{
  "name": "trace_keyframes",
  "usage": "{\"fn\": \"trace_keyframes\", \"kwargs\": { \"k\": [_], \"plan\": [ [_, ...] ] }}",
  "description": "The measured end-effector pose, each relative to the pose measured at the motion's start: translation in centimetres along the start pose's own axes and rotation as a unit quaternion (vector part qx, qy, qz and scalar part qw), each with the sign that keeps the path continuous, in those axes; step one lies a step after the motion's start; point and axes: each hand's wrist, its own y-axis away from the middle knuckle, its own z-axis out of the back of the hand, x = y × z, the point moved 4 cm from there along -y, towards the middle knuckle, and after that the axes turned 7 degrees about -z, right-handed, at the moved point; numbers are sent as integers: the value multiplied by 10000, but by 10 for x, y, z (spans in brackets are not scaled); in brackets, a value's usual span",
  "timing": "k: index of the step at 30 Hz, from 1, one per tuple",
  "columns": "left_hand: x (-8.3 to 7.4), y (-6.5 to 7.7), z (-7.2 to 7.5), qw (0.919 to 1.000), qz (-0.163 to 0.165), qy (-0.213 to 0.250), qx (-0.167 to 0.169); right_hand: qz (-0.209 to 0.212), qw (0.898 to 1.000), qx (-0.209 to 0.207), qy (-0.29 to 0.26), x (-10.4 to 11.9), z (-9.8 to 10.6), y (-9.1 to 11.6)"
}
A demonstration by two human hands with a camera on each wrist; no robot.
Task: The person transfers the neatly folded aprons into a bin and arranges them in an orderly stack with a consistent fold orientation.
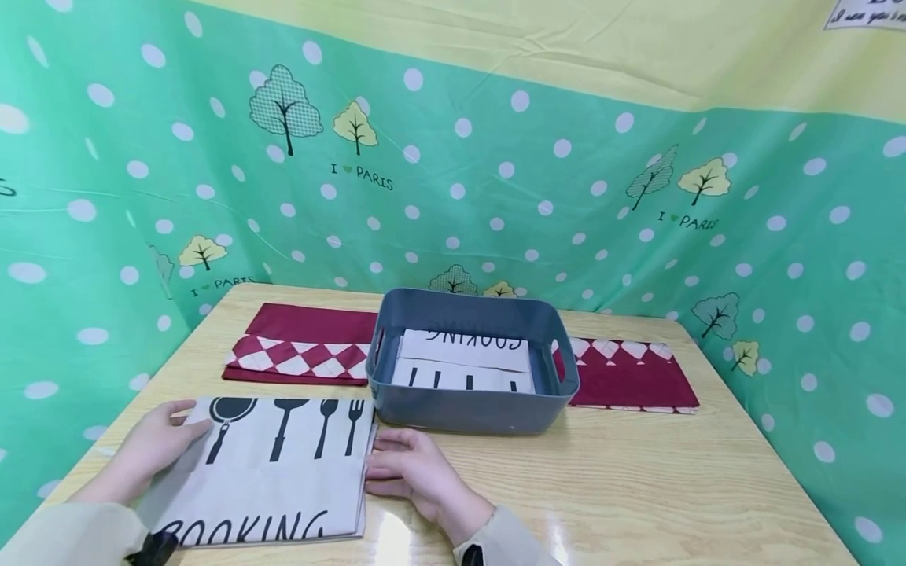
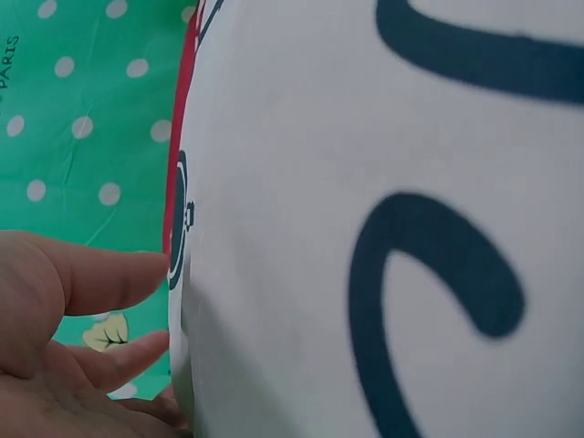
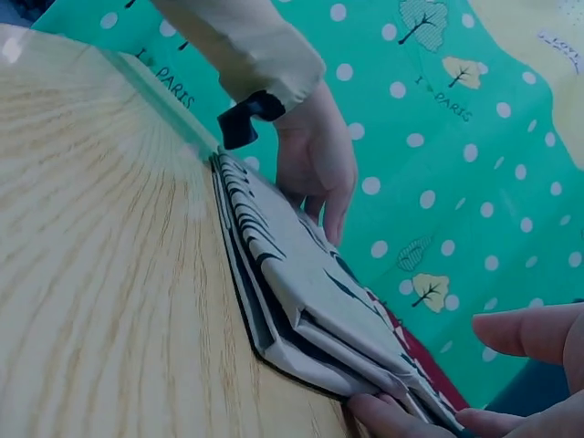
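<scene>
A folded white cloth (image 1: 276, 472), printed with dark kitchen utensils and the word COOKING, lies at the front left of the table. At its left edge is my left hand (image 1: 152, 440), its thumb and fingertips touching the fabric. My right hand (image 1: 425, 475) touches the opposite edge with its fingers. Layered folds show along the cloth's side (image 3: 301, 319) in the right wrist view, where the right thumb (image 3: 529, 333) stands apart from it. Behind the cloth, a grey-blue plastic basket (image 1: 467, 413) contains another folded white COOKING cloth (image 1: 463, 358).
A folded maroon cloth (image 1: 311, 322) with a diamond-patterned band lies left of the basket. Another maroon cloth (image 1: 630, 381) lies to its right, partly hidden by the basket. A green dotted curtain (image 1: 495, 196) hangs behind the wooden table (image 1: 672, 487).
</scene>
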Motion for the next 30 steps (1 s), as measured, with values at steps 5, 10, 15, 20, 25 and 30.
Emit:
{"fn": "trace_keyframes", "kwargs": {
  "k": [5, 10, 15, 20, 25, 30],
  "plan": [
    [-2, 1, -1, 9998, 136, 105, 41, -114, 9997, 89, -210, -2, -3, -2],
    [-2, 2, -3, 9997, 155, 165, 58, -165, 9994, 58, -294, -2, -4, -2],
    [-3, 1, -3, 9997, -100, 222, 72, -163, 9993, 93, -338, 0, -4, -1],
    [1, 0, -4, 9990, -339, 301, 31, -173, 9989, 193, -392, 1, -3, -3],
    [3, -1, -3, 9988, -387, 288, 0, -81, 9996, 146, -222, -2, -2, -5],
    [4, -1, -3, 9981, -498, 341, -84, -20, 9995, 169, 253, -6, -3, -10]
  ]
}}
